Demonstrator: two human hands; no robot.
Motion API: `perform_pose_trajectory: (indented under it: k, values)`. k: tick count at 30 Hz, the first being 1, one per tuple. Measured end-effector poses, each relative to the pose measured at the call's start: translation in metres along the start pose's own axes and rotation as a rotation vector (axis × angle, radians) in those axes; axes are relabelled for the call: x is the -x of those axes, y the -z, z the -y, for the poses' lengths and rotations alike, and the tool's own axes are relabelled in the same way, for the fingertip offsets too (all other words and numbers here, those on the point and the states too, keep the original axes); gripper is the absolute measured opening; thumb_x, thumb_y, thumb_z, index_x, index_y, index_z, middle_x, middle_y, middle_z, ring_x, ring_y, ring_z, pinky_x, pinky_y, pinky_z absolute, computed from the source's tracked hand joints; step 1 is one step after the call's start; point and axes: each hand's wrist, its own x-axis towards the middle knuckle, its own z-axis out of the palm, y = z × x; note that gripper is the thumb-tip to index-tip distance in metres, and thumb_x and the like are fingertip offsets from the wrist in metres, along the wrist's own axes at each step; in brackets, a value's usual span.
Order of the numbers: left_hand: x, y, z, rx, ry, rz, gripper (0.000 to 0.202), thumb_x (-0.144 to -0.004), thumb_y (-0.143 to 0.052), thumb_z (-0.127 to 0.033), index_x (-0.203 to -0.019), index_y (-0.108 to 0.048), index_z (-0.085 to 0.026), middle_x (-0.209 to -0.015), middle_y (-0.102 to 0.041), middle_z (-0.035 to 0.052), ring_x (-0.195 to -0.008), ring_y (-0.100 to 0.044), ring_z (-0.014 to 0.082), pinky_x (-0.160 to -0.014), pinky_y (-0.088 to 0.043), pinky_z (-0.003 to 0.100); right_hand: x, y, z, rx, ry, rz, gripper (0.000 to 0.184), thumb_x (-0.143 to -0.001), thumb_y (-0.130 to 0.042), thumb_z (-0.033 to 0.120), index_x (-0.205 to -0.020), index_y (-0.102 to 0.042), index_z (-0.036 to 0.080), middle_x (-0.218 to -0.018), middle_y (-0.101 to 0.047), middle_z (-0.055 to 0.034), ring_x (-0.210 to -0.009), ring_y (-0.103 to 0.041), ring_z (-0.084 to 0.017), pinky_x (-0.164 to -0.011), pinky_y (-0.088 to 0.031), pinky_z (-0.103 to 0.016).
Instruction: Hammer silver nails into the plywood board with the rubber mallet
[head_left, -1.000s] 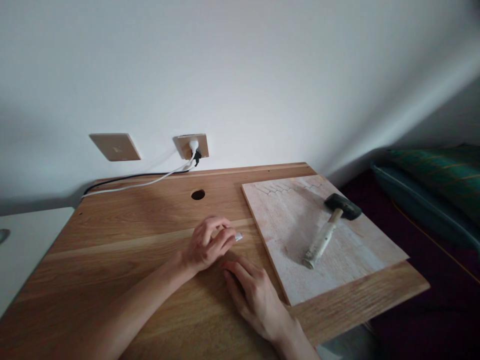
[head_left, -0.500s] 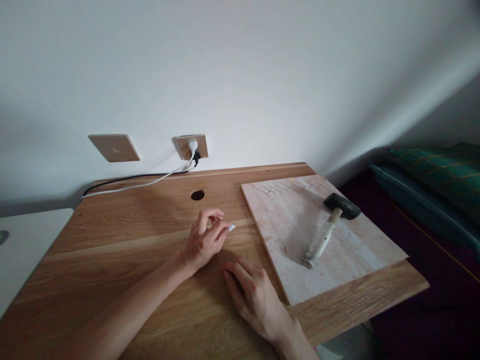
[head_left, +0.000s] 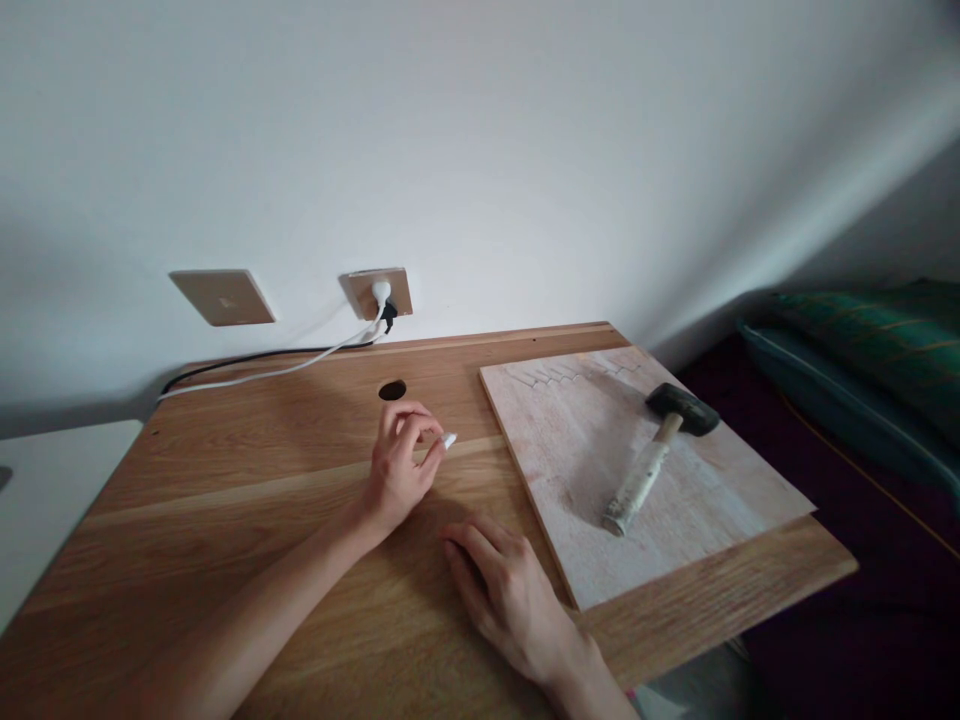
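Note:
Above the wooden desk (head_left: 225, 560), my left hand (head_left: 397, 465) pinches a small white piece (head_left: 448, 440) between thumb and forefinger. It may be a bit of chalk or an eraser, too small to be sure. My right hand (head_left: 506, 590) rests on the desk nearer to me, its fingers curled together, with nothing visible in them. To its right lies a pale flat board (head_left: 720, 520). A mallet (head_left: 645, 475) with a black head and a worn whitish handle lies across this board. Along the board's far edge runs a thin zigzag line (head_left: 555, 378).
A round cable hole (head_left: 392, 390) opens in the desk behind my left hand. On the wall, a socket (head_left: 401, 290) holds a white and a black plug, whose cables run left along the desk's back edge. Cushions (head_left: 877, 340) lie on a dark bed at the right.
My left hand has moved slightly left and up with the white piece, tilting it more upright. My right hand and the mallet have stayed in place. The view has shifted a little.

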Motion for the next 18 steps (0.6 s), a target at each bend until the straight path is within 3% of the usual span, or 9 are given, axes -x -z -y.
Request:
perform_pose_trajectory:
  k: [13,18]
  values:
    - [0.0031,-0.0007,-0.0017,0.016,-0.004,0.007,0.017,-0.093,-0.075,-0.013,-0.1,-0.063,-0.021,-0.105,-0.057,0.0057,-0.09,-0.063,0.0163,-0.077,-0.06,0.029,-0.0014,0.0007,0.0015,-0.009,0.016,-0.007,0.022,-0.112,-0.047,0.019,-0.113,-0.069,0.022,-0.099,-0.073,-0.0076,-0.086,-0.072,-0.022,-0.078,-0.058,-0.033]
    - [0.0035,-0.0028,0.0037,0.063,-0.021,0.071,0.007,-0.096,-0.072,-0.018,-0.1,-0.067,-0.021,-0.102,-0.061,0.0053,-0.088,-0.066,0.0161,-0.076,-0.06,0.028,0.0024,0.0101,0.0093,-0.056,0.006,0.005,0.02,-0.11,-0.05,0.017,-0.119,-0.067,0.024,-0.102,-0.074,-0.0064,-0.09,-0.074,-0.022,-0.081,-0.061,-0.033]
